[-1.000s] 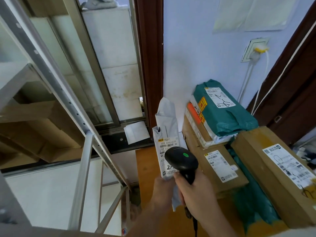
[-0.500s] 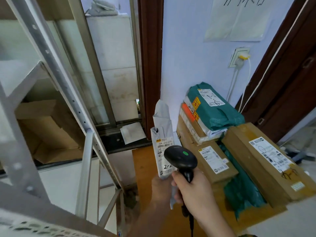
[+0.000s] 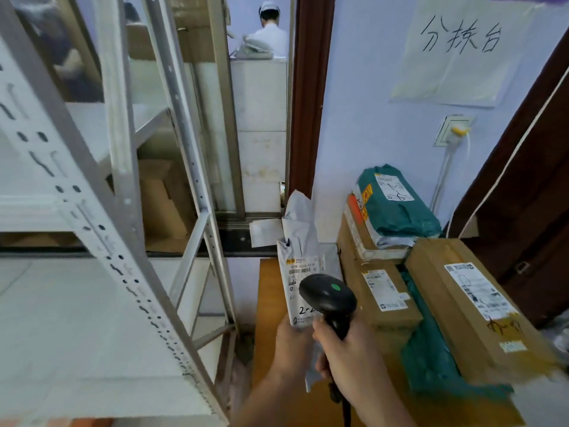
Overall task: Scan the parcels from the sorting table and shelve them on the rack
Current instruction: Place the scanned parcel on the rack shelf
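Grey plastic mailer [image 3: 300, 241] gripped in left hand [image 3: 289, 343], right hand [image 3: 345, 355] clasping black scanner [image 3: 328, 297]; parcels [image 3: 462, 300] crowd the desk [image 3: 268, 303], unshelved.

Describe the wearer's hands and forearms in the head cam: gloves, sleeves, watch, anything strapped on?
Both hands are bare: no gloves on the left hand or the right hand. No rings, watch or wristband show on the visible parts. Both forearms are bare down to the bottom edge of the frame, so no sleeve is in view; anything worn higher up is out of shot. No markings or straps are visible.
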{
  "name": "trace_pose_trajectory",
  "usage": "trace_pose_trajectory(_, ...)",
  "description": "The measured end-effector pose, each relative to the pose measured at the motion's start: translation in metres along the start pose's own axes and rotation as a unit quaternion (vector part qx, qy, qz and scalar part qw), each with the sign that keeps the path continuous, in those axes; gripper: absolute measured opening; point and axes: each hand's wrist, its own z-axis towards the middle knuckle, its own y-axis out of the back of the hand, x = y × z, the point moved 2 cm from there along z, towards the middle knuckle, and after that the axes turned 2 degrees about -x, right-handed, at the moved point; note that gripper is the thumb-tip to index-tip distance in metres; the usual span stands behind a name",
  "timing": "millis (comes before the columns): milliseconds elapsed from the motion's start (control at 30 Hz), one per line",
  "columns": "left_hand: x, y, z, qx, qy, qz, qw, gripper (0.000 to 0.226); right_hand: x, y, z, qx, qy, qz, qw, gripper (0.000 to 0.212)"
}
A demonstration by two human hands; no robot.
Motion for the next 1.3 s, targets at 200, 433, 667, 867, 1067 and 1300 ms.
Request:
trace_pose_trajectory(200, 0.02, -0.011, -0.077, -0.034, -0.057, -0.07, 0.995, 0.022, -0.02, 0.027, -0.052, 0.036, 0.023, 0.002, 0.999, 0.021)
trace_pose_trajectory(433, 0.03, -0.012, -0.125, -0.064, -0.055, -0.082, 0.993, 0.044, -0.028, 0.032, -0.091, 0.085, 0.041, 0.001, 0.996, 0.022)
trace_pose_trajectory(667, 0.038, -0.012, -0.144, -0.054, -0.064, -0.112, 0.99, 0.031, -0.033, 0.036, -0.11, 0.085, 0.05, 0.016, 0.995, 0.017)
trace_pose_trajectory(867, 0.042, -0.006, -0.161, -0.064, -0.066, -0.085, 0.992, 0.044, -0.035, 0.032, -0.12, 0.087, 0.058, 0.001, 0.995, 0.014)
trace_pose_trajectory(1067, 0.048, 0.03, -0.18, -0.117, -0.044, -0.136, 0.983, 0.044, -0.025, 0.001, -0.133, 0.154, 0.088, -0.031, 0.984, 0.015)
trace_pose_trajectory(1300, 0.05, 0.127, -0.21, -0.228, -0.075, -0.199, 0.95, 0.031, 0.008, -0.07, -0.163, 0.243, 0.144, -0.044, 0.958, 0.021)
